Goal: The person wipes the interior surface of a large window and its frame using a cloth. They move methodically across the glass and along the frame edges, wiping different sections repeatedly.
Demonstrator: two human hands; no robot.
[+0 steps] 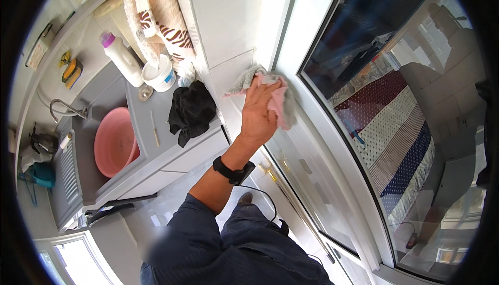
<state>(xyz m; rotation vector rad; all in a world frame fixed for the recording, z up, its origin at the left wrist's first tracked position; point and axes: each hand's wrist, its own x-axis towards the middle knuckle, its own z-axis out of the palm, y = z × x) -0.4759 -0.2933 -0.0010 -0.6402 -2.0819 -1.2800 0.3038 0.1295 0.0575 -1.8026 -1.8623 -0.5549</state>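
Note:
My left hand (258,112) reaches up from the lower left, its fingers closed over a pink and grey cloth (279,103). The cloth is pressed against the white frame (304,95) beside a glass pane, where the frame meets the tiled wall. One grey corner of it spreads over the wall tile. The palm side and part of the fingers are hidden. A black strap with a small dark device (235,171) and a cable sits on my left wrist. My right hand is out of view.
Left is a grey sink counter (156,103) with a pink basin (115,142), a white bottle with a purple cap (122,60), a white tub (158,73) and a black cloth (191,109). A brass-coloured pole (291,194) stands below my hand. Patterned bedding (392,129) shows in the glass.

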